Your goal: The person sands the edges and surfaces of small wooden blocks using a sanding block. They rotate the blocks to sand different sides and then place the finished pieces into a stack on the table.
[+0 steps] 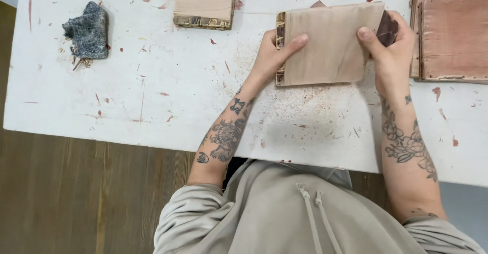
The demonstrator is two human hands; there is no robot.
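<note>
While the plywood block (pixel 330 43) sits in the upper middle of the frame, raised just off the white table (pixel 152 96), its long axis runs left to right between the two hands. The left hand (pixel 272 55) clasps its left end, thumb on top. The right hand (pixel 391 50) closes on the right end together with a dark sanding pad (pixel 388 28).

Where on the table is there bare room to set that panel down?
Bare white table lies between the grey sanding block, the small plywood piece and the left hand. Right of the held panel, it is crowded by the reddish stack.
</note>
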